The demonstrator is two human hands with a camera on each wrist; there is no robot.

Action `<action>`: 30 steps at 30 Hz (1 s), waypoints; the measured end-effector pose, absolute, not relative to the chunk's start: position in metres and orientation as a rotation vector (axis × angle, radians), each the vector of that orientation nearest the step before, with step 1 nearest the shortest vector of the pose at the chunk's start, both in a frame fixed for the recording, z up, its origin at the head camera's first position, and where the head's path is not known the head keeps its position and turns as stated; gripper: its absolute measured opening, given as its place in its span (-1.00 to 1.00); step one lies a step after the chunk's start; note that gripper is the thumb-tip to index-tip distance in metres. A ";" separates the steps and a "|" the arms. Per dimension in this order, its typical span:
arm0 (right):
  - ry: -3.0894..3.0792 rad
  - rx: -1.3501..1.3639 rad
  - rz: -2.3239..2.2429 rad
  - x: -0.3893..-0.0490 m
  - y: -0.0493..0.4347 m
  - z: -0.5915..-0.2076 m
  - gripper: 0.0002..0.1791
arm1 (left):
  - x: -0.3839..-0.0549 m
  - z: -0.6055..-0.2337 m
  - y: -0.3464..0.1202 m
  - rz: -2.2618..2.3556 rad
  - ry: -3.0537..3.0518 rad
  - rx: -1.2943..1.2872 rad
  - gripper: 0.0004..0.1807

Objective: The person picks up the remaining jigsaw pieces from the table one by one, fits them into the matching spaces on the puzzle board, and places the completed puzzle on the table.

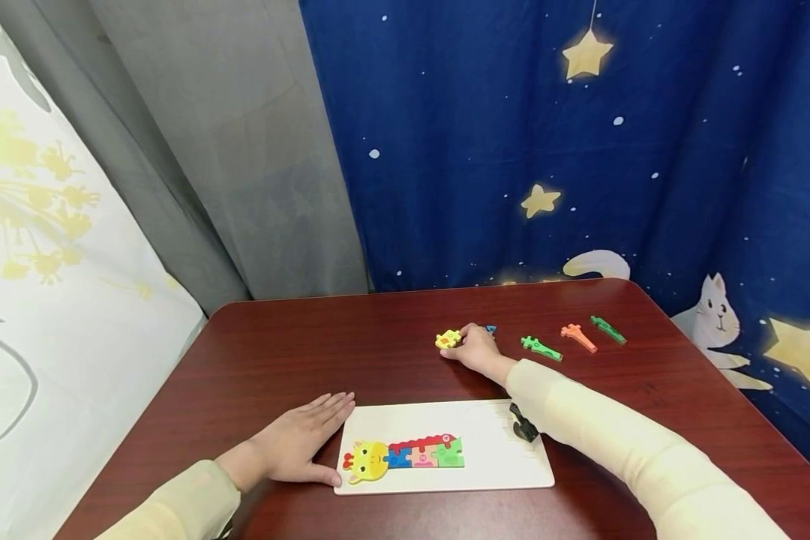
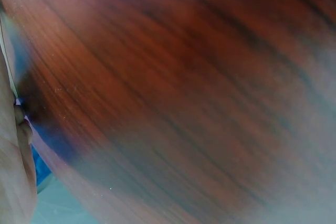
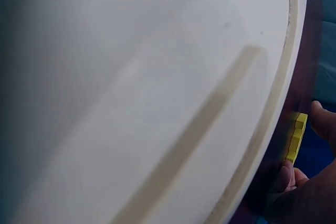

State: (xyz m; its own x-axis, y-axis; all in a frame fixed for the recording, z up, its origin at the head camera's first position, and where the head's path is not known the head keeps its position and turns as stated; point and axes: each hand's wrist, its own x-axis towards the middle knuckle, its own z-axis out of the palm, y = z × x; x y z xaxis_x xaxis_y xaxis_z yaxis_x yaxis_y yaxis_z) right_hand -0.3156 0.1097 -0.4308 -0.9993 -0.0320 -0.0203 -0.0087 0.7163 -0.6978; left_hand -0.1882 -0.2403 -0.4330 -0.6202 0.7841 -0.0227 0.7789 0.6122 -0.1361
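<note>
My right hand (image 1: 478, 350) reaches past the board and pinches a yellow puzzle piece (image 1: 448, 340) with orange spots. Thumb and fingers are at its edges in the right wrist view, where the yellow piece (image 3: 296, 137) stands out against the dark table. A bit of a blue piece (image 1: 490, 329) shows behind this hand. My left hand (image 1: 302, 442) rests with straight fingers at the left end of a white board (image 1: 502, 457). On that board lies a giraffe puzzle: a yellow head (image 1: 369, 460) joined to blue (image 1: 399, 458), pink (image 1: 423, 457) and green (image 1: 451, 454) pieces with a red mane.
Right of my right hand lie a light green leg-shaped piece (image 1: 542, 348), an orange one (image 1: 578, 337) and a dark green one (image 1: 608, 329). The brown table (image 1: 297, 337) ends at curtains, grey (image 1: 277, 150) and starry blue (image 1: 459, 150).
</note>
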 end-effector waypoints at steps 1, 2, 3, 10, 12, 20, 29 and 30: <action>2.881 -0.026 -1.170 -0.316 0.109 -0.431 -0.39 | -0.188 -0.433 -0.241 0.207 -2.785 -1.350 0.19; 2.881 -0.018 -1.171 -0.316 0.109 -0.431 -0.38 | -0.188 -0.433 -0.241 0.207 -2.787 -1.348 0.18; 2.885 -0.014 -1.167 -0.316 0.109 -0.431 -0.37 | -0.188 -0.433 -0.241 0.206 -2.785 -1.349 0.18; 2.901 0.048 -1.143 -0.314 0.104 -0.428 -0.35 | -0.186 -0.433 -0.241 0.204 -2.761 -1.358 0.18; 2.911 0.061 -1.130 -0.314 0.103 -0.427 -0.35 | -0.186 -0.433 -0.240 0.201 -2.750 -1.364 0.18; 2.921 0.076 -1.089 -0.313 0.101 -0.425 -0.36 | -0.186 -0.430 -0.239 0.208 -2.752 -1.369 0.18; 2.930 0.105 -1.068 -0.314 0.100 -0.425 -0.42 | -0.185 -0.431 -0.239 0.195 -2.742 -1.362 0.17; 2.934 0.104 -1.066 -0.315 0.100 -0.425 -0.42 | -0.185 -0.431 -0.239 0.196 -2.742 -1.361 0.17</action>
